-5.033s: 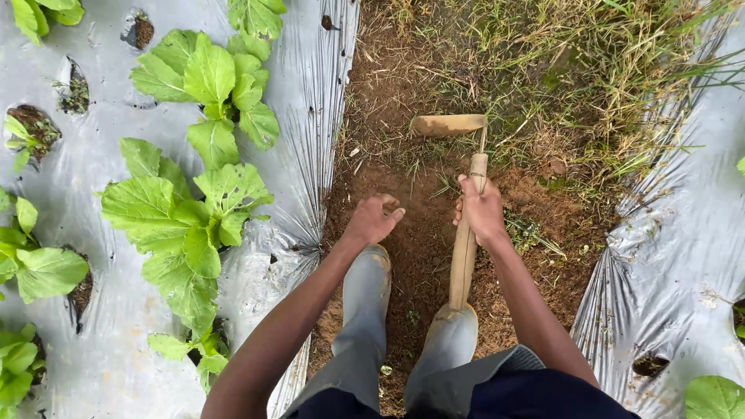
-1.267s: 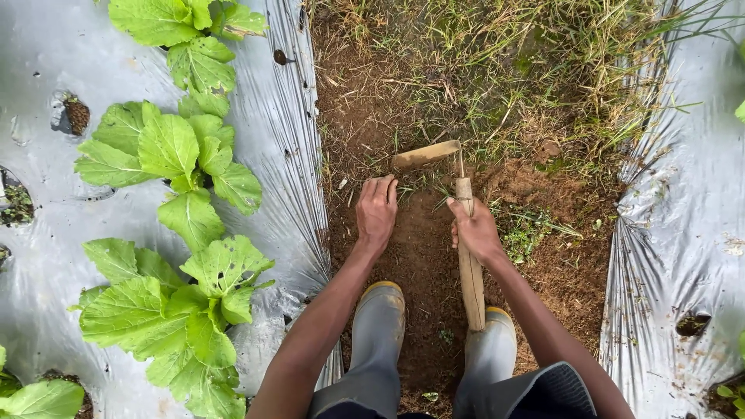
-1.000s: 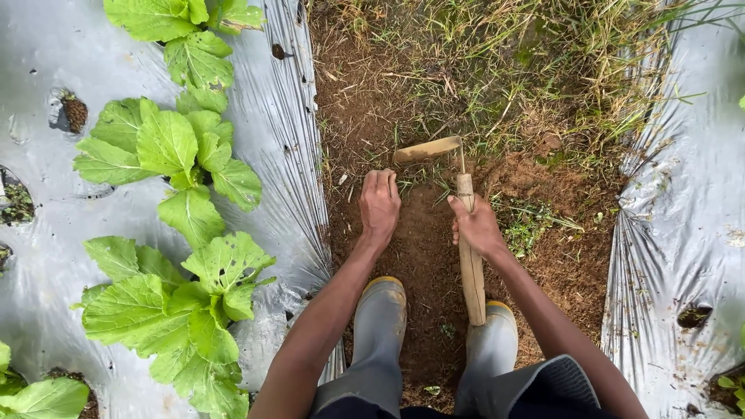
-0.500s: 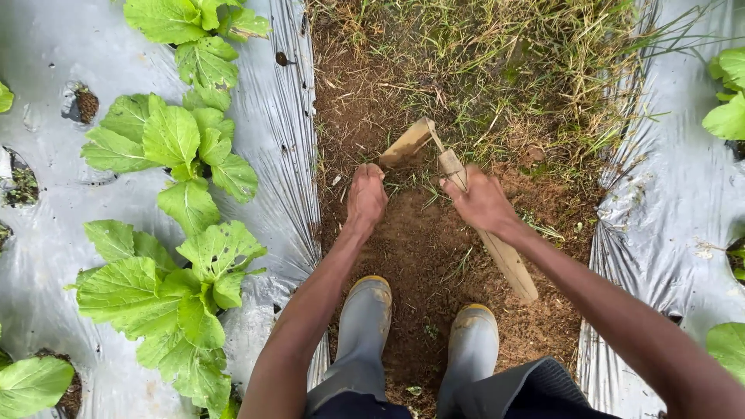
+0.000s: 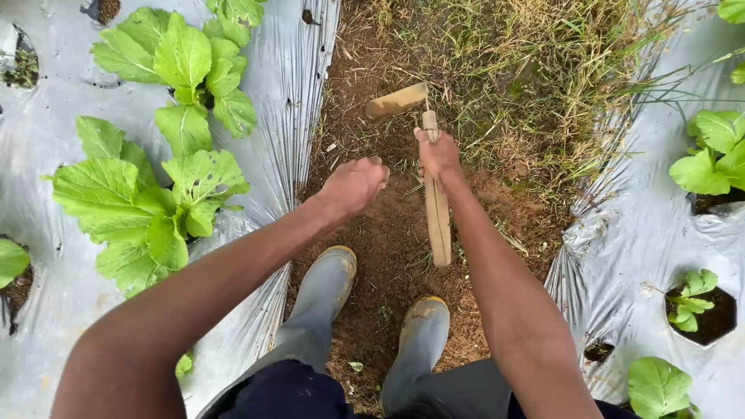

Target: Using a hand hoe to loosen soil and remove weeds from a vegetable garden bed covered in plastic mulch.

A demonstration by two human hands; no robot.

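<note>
The person stands in a dirt path between 2 garden beds covered in shiny grey plastic sheet. The right hand is wrapped tight around the wooden handle of a small hoe, near its top end. The handle runs straight back toward the person, and its loose end sits above the dirt, just ahead of the right boot. The flat, muddy blade of the hoe points left, at the edge of the weedy grass.

The left hand hangs over the bare dirt, just left of the handle and not touching it. Its fingers are curled in loosely. I cannot tell if it holds anything.

The left boot is grey, like the other one, and stands by the edge of the left sheet.

Big leafy green plants grow out of holes in the left sheet. On the right sheet, smaller green plants grow from holes too.
</note>
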